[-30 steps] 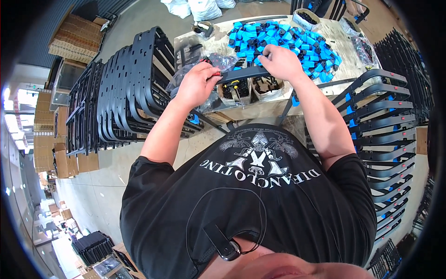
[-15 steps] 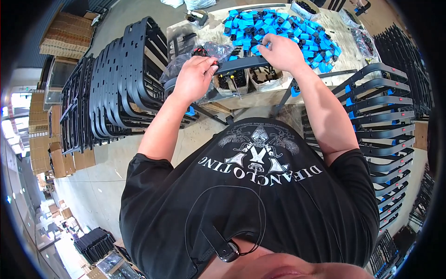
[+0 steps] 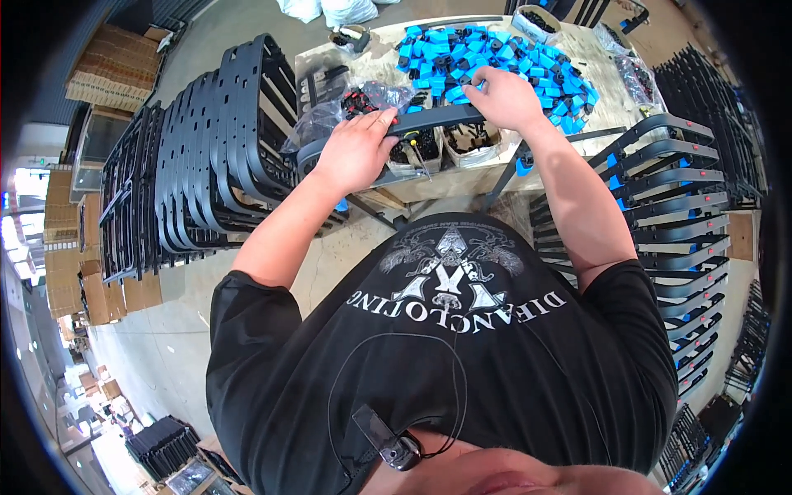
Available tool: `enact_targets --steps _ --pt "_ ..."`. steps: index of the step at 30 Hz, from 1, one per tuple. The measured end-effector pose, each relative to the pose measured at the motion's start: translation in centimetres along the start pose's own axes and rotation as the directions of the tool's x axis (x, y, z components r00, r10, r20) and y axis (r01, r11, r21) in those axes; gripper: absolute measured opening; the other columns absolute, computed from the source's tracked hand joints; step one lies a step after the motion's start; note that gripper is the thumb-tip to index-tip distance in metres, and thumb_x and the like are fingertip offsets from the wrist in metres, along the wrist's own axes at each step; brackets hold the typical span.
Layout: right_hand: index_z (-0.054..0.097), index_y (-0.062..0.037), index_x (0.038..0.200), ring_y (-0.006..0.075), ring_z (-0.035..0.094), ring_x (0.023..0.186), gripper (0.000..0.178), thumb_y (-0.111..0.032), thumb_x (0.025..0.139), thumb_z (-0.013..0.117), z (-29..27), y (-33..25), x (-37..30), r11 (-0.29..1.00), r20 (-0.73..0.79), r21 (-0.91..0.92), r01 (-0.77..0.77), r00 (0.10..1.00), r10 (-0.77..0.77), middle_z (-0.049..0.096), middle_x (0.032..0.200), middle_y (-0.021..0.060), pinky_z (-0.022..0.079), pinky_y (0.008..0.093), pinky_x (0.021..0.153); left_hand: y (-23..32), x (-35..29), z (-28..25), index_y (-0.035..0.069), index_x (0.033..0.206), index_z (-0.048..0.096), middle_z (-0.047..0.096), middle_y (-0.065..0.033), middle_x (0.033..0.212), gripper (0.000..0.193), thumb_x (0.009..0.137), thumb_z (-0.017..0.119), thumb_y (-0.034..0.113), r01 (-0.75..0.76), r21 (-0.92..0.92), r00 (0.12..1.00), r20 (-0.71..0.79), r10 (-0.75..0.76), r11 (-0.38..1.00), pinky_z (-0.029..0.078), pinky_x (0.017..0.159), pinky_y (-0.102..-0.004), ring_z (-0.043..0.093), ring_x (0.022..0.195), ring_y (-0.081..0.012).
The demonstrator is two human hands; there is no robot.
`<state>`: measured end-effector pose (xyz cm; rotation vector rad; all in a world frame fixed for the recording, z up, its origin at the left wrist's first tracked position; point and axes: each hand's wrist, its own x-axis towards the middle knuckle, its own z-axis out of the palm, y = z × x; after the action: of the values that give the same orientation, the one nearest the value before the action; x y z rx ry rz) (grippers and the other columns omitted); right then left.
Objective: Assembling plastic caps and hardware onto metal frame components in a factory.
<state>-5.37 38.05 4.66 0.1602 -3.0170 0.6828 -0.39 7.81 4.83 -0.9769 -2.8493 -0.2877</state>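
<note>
A black metal frame [image 3: 433, 117] lies along the near side of the workbench, its bar running between my hands and its corner curving at the left. My left hand [image 3: 356, 151] grips the bar, fingers over the top and thumb on the near side, next to a small red part [image 3: 394, 120]. My right hand [image 3: 505, 101] is over the bar farther right, its thumb and forefinger curled together at the edge of a pile of blue plastic caps [image 3: 495, 58]. What those fingertips hold, if anything, is hidden.
Bent black frames [image 3: 210, 132] stand stacked at the left, and more with blue caps [image 3: 685, 210] are piled at the right. Boxes of small black parts [image 3: 472, 139] sit at the bench's near edge, beside a yellow-tipped screwdriver [image 3: 417, 148] and a clear plastic bag [image 3: 326, 115].
My left hand has moved slightly; its fingers now stretch flatter over the bar beside the red part. My right hand stays nearly in place.
</note>
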Motion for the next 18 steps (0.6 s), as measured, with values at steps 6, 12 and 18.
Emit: enact_targets --steps 6,12,18 --pt "0.072 -0.0099 0.102 0.0349 0.070 0.090 0.036 -0.043 0.090 0.063 -0.3 -0.3 -1.2 0.997 -0.059 0.060 -0.049 0.997 0.052 0.074 0.095 0.0136 0.056 0.0456 0.081 -4.0 -4.6 -2.4 0.006 0.128 0.059 0.068 -0.0187 0.112 0.059 0.081 0.079 0.034 0.193 -0.069 0.973 -0.115 -0.200 0.979 0.049 0.094 -0.0472 0.064 0.105 -0.0381" --pt "0.073 -0.0101 0.102 0.0337 0.070 0.095 0.044 -0.051 0.089 0.060 -0.8 -2.5 -3.5 0.986 0.080 -0.106 -0.132 0.987 0.140 0.074 0.096 0.0143 0.054 0.0446 0.085 -8.5 -10.6 6.3 0.002 0.084 0.061 0.060 -0.0135 0.071 0.018 0.079 0.074 0.013 0.283 -0.464 0.765 -0.418 -0.489 0.840 0.049 0.065 -0.0357 0.058 0.065 -0.0260" --pt "0.072 -0.0088 0.102 0.0332 0.068 0.107 0.046 -0.051 0.089 0.059 -2.5 -6.7 -13.3 0.942 0.118 0.000 -0.335 0.936 0.332 0.074 0.103 0.0178 0.052 0.0431 0.095 -8.2 -13.1 5.1 0.003 0.072 0.055 0.052 -0.0119 0.063 0.026 0.086 0.076 0.011 0.168 -0.521 0.785 -0.443 -0.433 0.837 0.044 0.059 -0.0337 0.047 0.057 -0.0222"
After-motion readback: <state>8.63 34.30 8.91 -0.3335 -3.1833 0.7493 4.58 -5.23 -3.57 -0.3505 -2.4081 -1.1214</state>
